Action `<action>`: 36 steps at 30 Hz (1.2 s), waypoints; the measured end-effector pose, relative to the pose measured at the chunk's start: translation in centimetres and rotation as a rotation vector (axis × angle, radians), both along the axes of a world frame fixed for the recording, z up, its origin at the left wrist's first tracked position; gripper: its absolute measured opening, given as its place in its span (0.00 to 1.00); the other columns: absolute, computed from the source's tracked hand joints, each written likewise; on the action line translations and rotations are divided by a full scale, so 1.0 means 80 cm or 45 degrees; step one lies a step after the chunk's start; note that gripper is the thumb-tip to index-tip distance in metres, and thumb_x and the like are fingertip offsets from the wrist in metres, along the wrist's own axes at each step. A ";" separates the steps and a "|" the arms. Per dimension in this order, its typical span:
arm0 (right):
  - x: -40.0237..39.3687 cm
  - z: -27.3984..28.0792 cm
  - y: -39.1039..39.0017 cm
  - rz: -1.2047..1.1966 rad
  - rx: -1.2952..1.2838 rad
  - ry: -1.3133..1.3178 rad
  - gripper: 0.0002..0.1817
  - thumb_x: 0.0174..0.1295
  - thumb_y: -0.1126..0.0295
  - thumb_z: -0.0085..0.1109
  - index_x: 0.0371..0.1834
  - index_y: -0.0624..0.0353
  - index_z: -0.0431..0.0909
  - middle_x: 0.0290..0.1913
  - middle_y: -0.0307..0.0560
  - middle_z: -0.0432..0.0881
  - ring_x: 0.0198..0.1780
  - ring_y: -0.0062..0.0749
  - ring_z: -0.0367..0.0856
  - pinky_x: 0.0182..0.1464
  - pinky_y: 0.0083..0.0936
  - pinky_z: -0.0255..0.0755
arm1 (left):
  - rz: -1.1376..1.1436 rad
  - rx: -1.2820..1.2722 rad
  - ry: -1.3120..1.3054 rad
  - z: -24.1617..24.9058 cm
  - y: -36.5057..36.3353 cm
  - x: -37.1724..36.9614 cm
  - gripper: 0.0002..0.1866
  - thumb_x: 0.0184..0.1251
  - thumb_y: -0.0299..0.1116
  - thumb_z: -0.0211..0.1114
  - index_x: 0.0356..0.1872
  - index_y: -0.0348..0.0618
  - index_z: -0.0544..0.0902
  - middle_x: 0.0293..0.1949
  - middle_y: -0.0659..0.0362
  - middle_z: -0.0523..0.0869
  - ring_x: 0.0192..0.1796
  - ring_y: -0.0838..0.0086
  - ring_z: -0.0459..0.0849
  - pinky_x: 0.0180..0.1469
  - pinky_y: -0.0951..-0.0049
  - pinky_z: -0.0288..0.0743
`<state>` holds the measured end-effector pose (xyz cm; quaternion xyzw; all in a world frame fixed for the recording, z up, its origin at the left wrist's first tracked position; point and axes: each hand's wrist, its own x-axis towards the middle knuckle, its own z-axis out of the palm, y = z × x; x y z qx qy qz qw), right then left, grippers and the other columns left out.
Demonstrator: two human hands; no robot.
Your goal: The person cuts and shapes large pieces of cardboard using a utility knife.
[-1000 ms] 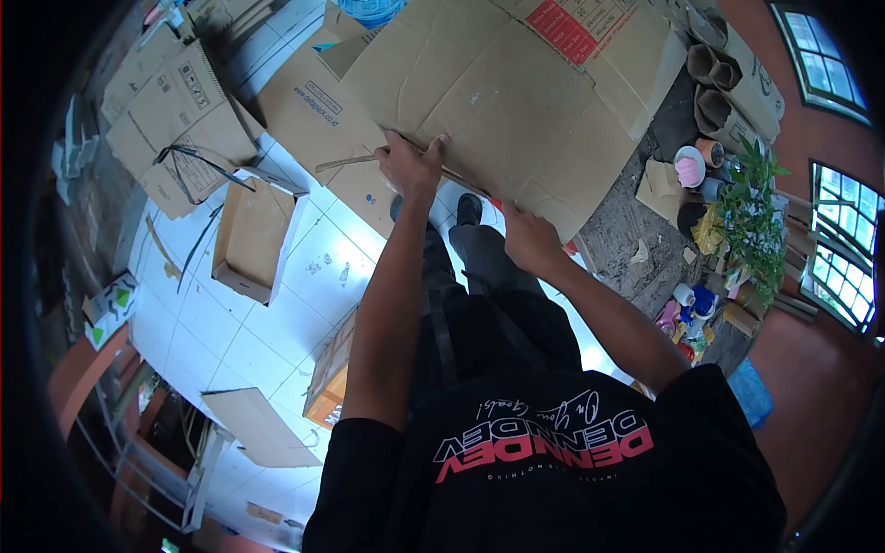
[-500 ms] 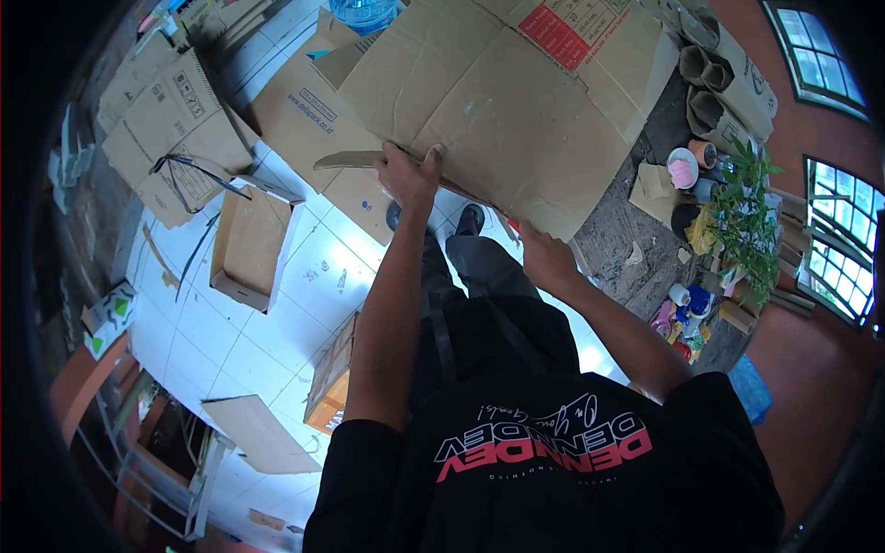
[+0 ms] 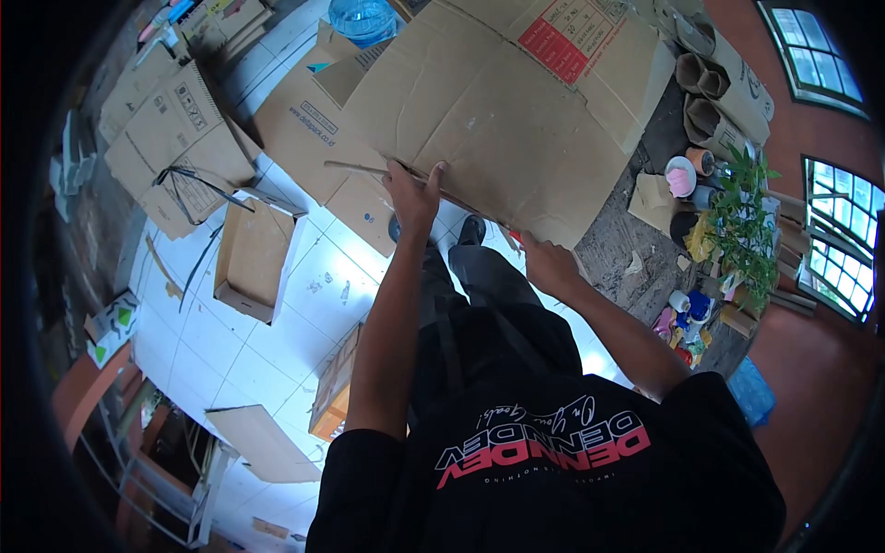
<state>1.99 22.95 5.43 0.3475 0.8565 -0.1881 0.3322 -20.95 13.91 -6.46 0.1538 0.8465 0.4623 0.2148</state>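
Observation:
A large brown cardboard sheet (image 3: 498,129) with a red and white printed label lies across the work surface in front of me. My left hand (image 3: 415,195) is closed on its near edge, thumb on top. From that hand a narrow cardboard flap (image 3: 355,168) sticks out to the left, seen nearly edge-on. At the sheet's near right edge, my right hand (image 3: 550,264) is closed around a small red cutter (image 3: 516,237). Most of the cutter is hidden by the fingers, and I cannot make out its blade.
A worn table (image 3: 613,230) supports the sheet on the right, with a leafy plant (image 3: 742,212) and rolled brown paper (image 3: 710,120). An open cardboard box (image 3: 253,258) stands on the tiled floor to the left, near stacked flattened cardboard (image 3: 175,138). A blue water bottle (image 3: 362,18) is behind.
The flap by my left hand has tilted and now shows as a thinner strip. Both hands keep their grip and shift only slightly; the view has moved a little.

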 end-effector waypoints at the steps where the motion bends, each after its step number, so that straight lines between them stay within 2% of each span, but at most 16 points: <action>1: -0.001 0.003 0.002 0.004 -0.025 -0.018 0.20 0.66 0.74 0.52 0.62 0.62 0.70 0.41 0.68 0.87 0.46 0.66 0.88 0.50 0.58 0.80 | -0.062 0.029 0.001 -0.001 -0.007 0.000 0.35 0.63 0.44 0.79 0.56 0.30 0.68 0.51 0.33 0.76 0.62 0.36 0.72 0.62 0.46 0.69; 4: 0.005 0.004 0.016 0.002 -0.087 -0.070 0.21 0.68 0.71 0.53 0.65 0.58 0.69 0.42 0.67 0.87 0.46 0.66 0.88 0.51 0.58 0.79 | -0.183 0.032 0.207 -0.015 -0.017 -0.004 0.31 0.68 0.42 0.75 0.56 0.30 0.67 0.49 0.34 0.79 0.58 0.37 0.77 0.60 0.46 0.72; 7: 0.010 -0.010 0.026 -0.019 -0.138 -0.069 0.23 0.70 0.68 0.54 0.68 0.56 0.68 0.44 0.67 0.87 0.48 0.67 0.87 0.52 0.59 0.78 | -0.096 0.339 -0.127 -0.032 -0.011 -0.008 0.29 0.72 0.39 0.73 0.57 0.30 0.66 0.49 0.35 0.84 0.54 0.42 0.83 0.56 0.50 0.77; 10: 0.019 -0.013 0.035 -0.025 -0.190 -0.053 0.25 0.70 0.67 0.55 0.70 0.55 0.67 0.45 0.68 0.87 0.49 0.67 0.86 0.52 0.60 0.78 | -0.030 0.450 -0.268 -0.031 -0.010 -0.002 0.28 0.74 0.37 0.71 0.58 0.30 0.63 0.48 0.38 0.87 0.51 0.52 0.88 0.53 0.57 0.81; 13: 0.028 -0.025 0.039 -0.013 -0.207 -0.022 0.26 0.70 0.66 0.56 0.71 0.54 0.67 0.46 0.68 0.87 0.49 0.67 0.86 0.52 0.60 0.78 | 0.045 0.532 -0.529 -0.029 -0.006 0.002 0.27 0.76 0.33 0.68 0.61 0.31 0.61 0.54 0.39 0.85 0.58 0.58 0.86 0.56 0.63 0.80; 16: 0.027 -0.026 0.037 -0.022 -0.198 -0.008 0.26 0.71 0.65 0.57 0.71 0.55 0.67 0.47 0.68 0.87 0.49 0.67 0.86 0.53 0.59 0.78 | -0.020 0.563 -0.599 -0.039 -0.004 0.013 0.31 0.72 0.29 0.69 0.65 0.34 0.59 0.60 0.39 0.81 0.59 0.60 0.85 0.56 0.65 0.79; 19: 0.023 -0.022 0.036 -0.016 -0.191 -0.035 0.26 0.71 0.65 0.56 0.71 0.55 0.67 0.47 0.68 0.86 0.49 0.67 0.86 0.53 0.59 0.78 | -0.255 0.575 -0.558 -0.052 -0.016 0.015 0.38 0.66 0.30 0.71 0.69 0.35 0.56 0.62 0.37 0.77 0.65 0.55 0.79 0.65 0.53 0.73; 22: 0.026 -0.024 0.035 -0.004 -0.178 -0.001 0.24 0.72 0.64 0.55 0.69 0.56 0.68 0.46 0.68 0.87 0.48 0.67 0.86 0.52 0.59 0.78 | -0.386 -0.263 -0.107 -0.037 -0.028 0.024 0.40 0.61 0.36 0.73 0.70 0.38 0.61 0.62 0.44 0.79 0.71 0.51 0.70 0.71 0.41 0.61; 25: 0.030 -0.028 0.032 0.012 -0.141 0.046 0.21 0.73 0.62 0.53 0.66 0.57 0.70 0.43 0.67 0.87 0.46 0.66 0.87 0.50 0.59 0.79 | -0.774 -0.517 0.153 -0.006 -0.038 0.020 0.34 0.63 0.42 0.72 0.70 0.49 0.72 0.65 0.53 0.80 0.78 0.50 0.60 0.74 0.35 0.52; 28: 0.026 -0.027 0.028 -0.006 -0.124 0.023 0.21 0.73 0.63 0.53 0.66 0.57 0.71 0.43 0.66 0.87 0.46 0.66 0.87 0.50 0.59 0.79 | -0.941 -0.432 0.502 -0.032 -0.052 0.028 0.20 0.69 0.41 0.69 0.61 0.58 0.81 0.63 0.59 0.83 0.76 0.56 0.65 0.71 0.38 0.55; 31: 0.019 -0.024 0.026 -0.028 -0.118 -0.007 0.21 0.73 0.64 0.53 0.65 0.57 0.71 0.43 0.67 0.87 0.46 0.66 0.88 0.50 0.59 0.79 | -1.128 -0.426 0.620 -0.047 -0.053 0.018 0.13 0.72 0.37 0.65 0.56 0.57 0.83 0.56 0.58 0.87 0.74 0.60 0.72 0.72 0.37 0.56; 34: 0.016 -0.024 0.021 -0.044 -0.116 0.010 0.21 0.72 0.65 0.52 0.65 0.57 0.71 0.44 0.67 0.87 0.47 0.66 0.88 0.51 0.59 0.79 | -1.318 -0.372 0.552 -0.030 -0.064 0.002 0.09 0.72 0.33 0.62 0.50 0.55 0.83 0.49 0.59 0.88 0.66 0.62 0.81 0.74 0.40 0.57; 36: 0.013 -0.028 0.017 -0.057 -0.113 0.018 0.21 0.71 0.65 0.53 0.65 0.58 0.71 0.45 0.67 0.87 0.47 0.65 0.88 0.52 0.59 0.79 | -1.350 -0.350 0.533 -0.004 -0.078 -0.002 0.09 0.71 0.30 0.60 0.48 0.55 0.83 0.47 0.59 0.86 0.62 0.64 0.83 0.73 0.46 0.60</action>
